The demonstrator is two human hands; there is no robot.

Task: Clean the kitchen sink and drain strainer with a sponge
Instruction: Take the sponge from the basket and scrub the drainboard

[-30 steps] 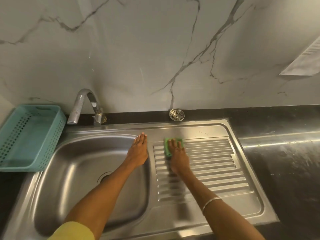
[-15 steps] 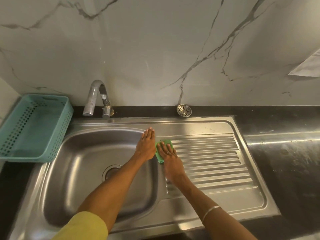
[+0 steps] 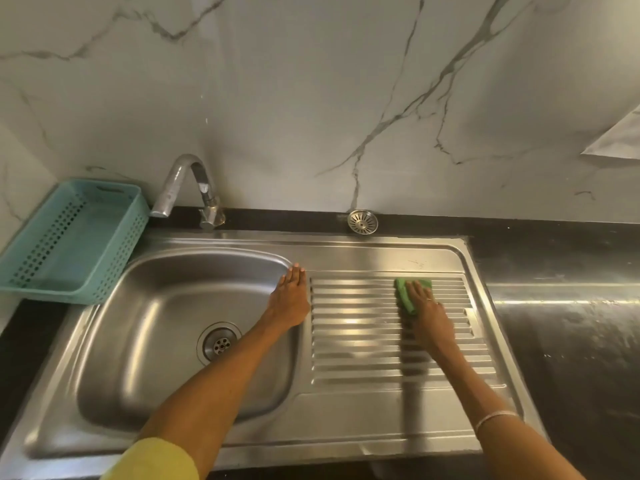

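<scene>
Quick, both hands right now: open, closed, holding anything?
Left hand: open, flat on the sink rim, holding nothing.
Right hand: open, fingers pressing the green sponge onto the drainboard.

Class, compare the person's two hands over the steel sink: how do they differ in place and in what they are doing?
The left hand lies flat and bare on the divide between the basin and the drainboard; the right hand is at the drainboard's far right. The left hand holds nothing; the right hand presses a green sponge onto the ridges. Both have fingers extended, pointing toward the wall.

Basket left of sink, tap behind, drainboard right, strainer behind drainboard
</scene>
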